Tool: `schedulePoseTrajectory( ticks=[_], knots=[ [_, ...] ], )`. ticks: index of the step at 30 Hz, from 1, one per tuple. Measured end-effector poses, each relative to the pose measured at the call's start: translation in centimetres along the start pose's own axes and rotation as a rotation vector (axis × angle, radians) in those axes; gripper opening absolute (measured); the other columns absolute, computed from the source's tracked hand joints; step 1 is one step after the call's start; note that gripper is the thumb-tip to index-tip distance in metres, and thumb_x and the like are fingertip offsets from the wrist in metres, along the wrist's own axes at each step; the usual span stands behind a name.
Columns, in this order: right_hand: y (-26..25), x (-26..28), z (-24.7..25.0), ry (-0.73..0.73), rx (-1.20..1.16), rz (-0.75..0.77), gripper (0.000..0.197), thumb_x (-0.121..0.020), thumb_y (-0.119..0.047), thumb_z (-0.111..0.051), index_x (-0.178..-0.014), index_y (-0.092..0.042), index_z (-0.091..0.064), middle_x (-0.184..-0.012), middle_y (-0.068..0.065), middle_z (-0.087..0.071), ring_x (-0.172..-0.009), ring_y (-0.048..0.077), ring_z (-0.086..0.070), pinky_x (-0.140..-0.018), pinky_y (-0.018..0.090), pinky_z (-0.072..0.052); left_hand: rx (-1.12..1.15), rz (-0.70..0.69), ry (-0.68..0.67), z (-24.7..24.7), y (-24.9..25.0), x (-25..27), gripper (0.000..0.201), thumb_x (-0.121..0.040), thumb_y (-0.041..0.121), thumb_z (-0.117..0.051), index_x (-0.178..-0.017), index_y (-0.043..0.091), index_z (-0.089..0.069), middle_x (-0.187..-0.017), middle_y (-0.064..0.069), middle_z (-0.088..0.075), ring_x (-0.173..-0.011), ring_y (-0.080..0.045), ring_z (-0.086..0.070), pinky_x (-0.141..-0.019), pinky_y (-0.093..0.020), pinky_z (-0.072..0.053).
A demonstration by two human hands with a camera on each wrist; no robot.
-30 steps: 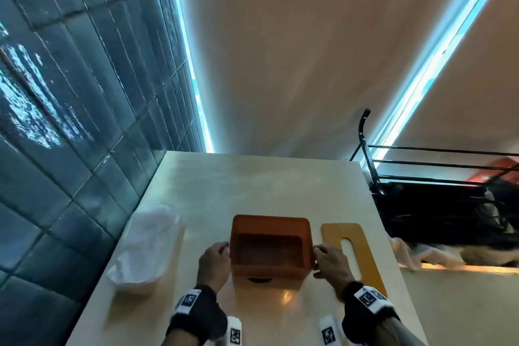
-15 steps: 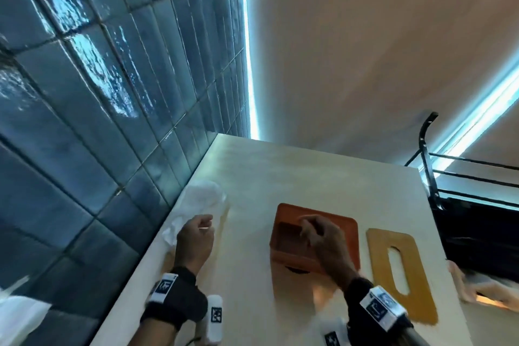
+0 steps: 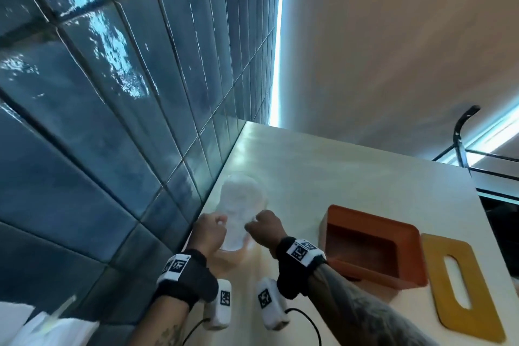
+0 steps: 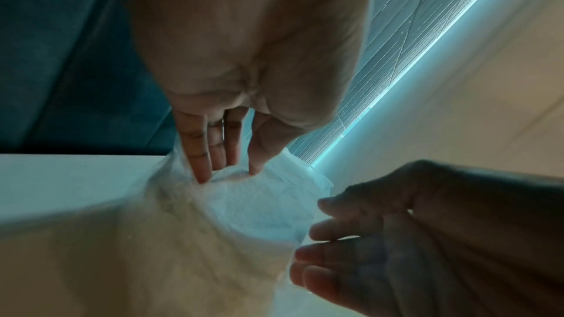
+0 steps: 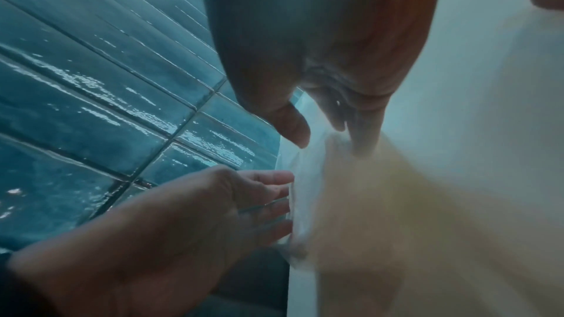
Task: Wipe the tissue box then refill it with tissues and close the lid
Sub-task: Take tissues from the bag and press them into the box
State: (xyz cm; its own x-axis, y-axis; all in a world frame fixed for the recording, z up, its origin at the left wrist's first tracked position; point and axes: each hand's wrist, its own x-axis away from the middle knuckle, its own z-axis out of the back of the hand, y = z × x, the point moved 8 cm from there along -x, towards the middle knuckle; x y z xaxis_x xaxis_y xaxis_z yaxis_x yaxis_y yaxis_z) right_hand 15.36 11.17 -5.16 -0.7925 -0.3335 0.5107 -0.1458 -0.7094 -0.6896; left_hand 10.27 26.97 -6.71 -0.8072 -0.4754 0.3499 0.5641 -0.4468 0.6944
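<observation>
A white tissue pack (image 3: 241, 205) in clear wrap lies by the tiled wall, at the table's left edge. My left hand (image 3: 210, 230) holds its left side; in the left wrist view (image 4: 227, 175) thumb and fingertips pinch into the wrap (image 4: 259, 206). My right hand (image 3: 261, 227) grips the pack's right side, thumb above and fingers curled beside it (image 5: 329, 146). The orange tissue box (image 3: 370, 222) stands open and empty to the right, untouched. Its yellow slotted lid (image 3: 483, 303) lies flat beside the box.
The pale table (image 3: 337, 171) ends against a blue tiled wall (image 3: 112, 121) on the left. A black metal rack (image 3: 463, 135) stands past the table's right edge. Something white (image 3: 42, 329) shows at the bottom left corner.
Both hands let go of the orange box. The left hand reached the tissue pack first, then the right hand crossed over to it. My view swung left.
</observation>
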Motion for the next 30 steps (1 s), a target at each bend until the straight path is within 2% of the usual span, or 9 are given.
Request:
schedulePoseTrajectory(
  ticks=[5,9,13,16,19,22,24,27,30],
  knots=[
    [0.2,-1.1,-1.2,0.008,-0.264,-0.151,0.033,-0.076,-0.011,-0.065,-0.056,-0.013,-0.039,-0.057,0.002,-0.041,-0.057,0.022,-0.044,-0.053,0.029,-0.036,0.004,-0.011,-0.031,-0.1,-0.3,-0.5,0.022,-0.088,-0.003,-0.055,-0.099,-0.001,-0.074,-0.109,-0.02,-0.073,-0.105,-0.033,-0.066,-0.093,-0.038,-0.052],
    [0.5,-1.1,-1.4,0.034,-0.5,-0.233,0.042,-0.079,-0.01,-0.073,-0.059,-0.015,-0.037,-0.056,0.003,-0.036,-0.048,0.017,-0.037,-0.046,0.028,-0.034,-0.001,-0.003,-0.044,-0.1,-0.2,-0.5,0.024,-0.088,-0.001,-0.055,-0.1,0.004,-0.075,-0.112,-0.018,-0.072,-0.105,-0.03,-0.066,-0.095,-0.038,-0.053],
    [1.1,-1.0,-1.5,0.033,-0.612,-0.279,0.03,-0.079,-0.011,-0.077,-0.066,-0.007,-0.051,-0.06,0.005,-0.044,-0.054,0.018,-0.045,-0.05,0.029,-0.04,-0.002,0.001,-0.059,0.0,0.5,-0.1,0.021,-0.087,0.002,-0.056,-0.085,0.009,-0.076,-0.1,-0.018,-0.075,-0.095,-0.031,-0.069,-0.087,-0.041,-0.057],
    [0.6,-1.0,-1.8,0.02,-0.622,-0.264,0.027,-0.076,-0.018,-0.081,-0.084,-0.001,-0.062,-0.069,0.008,-0.054,-0.058,0.018,-0.049,-0.047,0.026,-0.037,0.004,0.024,-0.072,0.2,0.7,0.3,0.026,-0.088,0.001,-0.054,-0.102,0.006,-0.076,-0.108,-0.013,-0.075,-0.103,-0.027,-0.068,-0.093,-0.038,-0.055],
    [0.6,-1.5,-2.3,0.01,-0.637,-0.254,0.037,-0.067,-0.02,-0.085,-0.09,0.004,-0.067,-0.084,0.015,-0.07,-0.063,0.021,-0.062,-0.044,0.024,-0.043,0.02,0.051,-0.079,0.2,1.0,0.7,0.024,-0.088,0.003,-0.056,-0.101,0.009,-0.076,-0.104,-0.011,-0.077,-0.1,-0.026,-0.069,-0.09,-0.038,-0.057],
    [0.8,-1.8,-2.6,0.022,-0.661,-0.267,0.056,-0.052,-0.023,-0.079,-0.1,0.003,-0.064,-0.099,0.022,-0.071,-0.086,0.033,-0.071,-0.066,0.04,-0.062,0.062,0.069,-0.087,0.3,1.2,0.8,0.022,-0.087,0.001,-0.058,-0.091,0.012,-0.077,-0.097,-0.011,-0.077,-0.095,-0.028,-0.07,-0.084,-0.036,-0.058],
    [1.1,-1.9,-2.5,0.022,-0.72,-0.262,0.059,-0.05,-0.022,-0.073,-0.101,0.004,-0.062,-0.1,0.024,-0.07,-0.089,0.038,-0.07,-0.075,0.049,-0.06,0.091,0.083,-0.072,0.5,1.5,0.9,0.021,-0.09,0.003,-0.058,-0.103,0.008,-0.074,-0.1,-0.007,-0.073,-0.097,-0.025,-0.066,-0.082,-0.029,-0.051],
    [0.8,-1.6,-2.3,-0.017,-0.886,-0.249,0.049,-0.06,-0.015,-0.074,-0.101,0.008,-0.061,-0.097,0.023,-0.07,-0.084,0.039,-0.07,-0.074,0.051,-0.058,0.13,0.085,-0.033,1.0,1.6,1.0,0.021,-0.092,0.009,-0.059,-0.11,0.011,-0.071,-0.106,-0.008,-0.071,-0.101,-0.025,-0.065,-0.081,-0.028,-0.05],
    [0.6,-1.2,-2.7,-0.097,-1.01,-0.261,0.033,-0.075,-0.01,-0.077,-0.1,0.008,-0.063,-0.096,0.025,-0.068,-0.083,0.037,-0.068,-0.085,0.053,-0.056,0.126,0.069,-0.031,0.9,1.8,1.1,0.019,-0.093,0.011,-0.059,-0.106,0.014,-0.071,-0.107,-0.008,-0.072,-0.101,-0.024,-0.065,-0.084,-0.031,-0.052]
  ],
)
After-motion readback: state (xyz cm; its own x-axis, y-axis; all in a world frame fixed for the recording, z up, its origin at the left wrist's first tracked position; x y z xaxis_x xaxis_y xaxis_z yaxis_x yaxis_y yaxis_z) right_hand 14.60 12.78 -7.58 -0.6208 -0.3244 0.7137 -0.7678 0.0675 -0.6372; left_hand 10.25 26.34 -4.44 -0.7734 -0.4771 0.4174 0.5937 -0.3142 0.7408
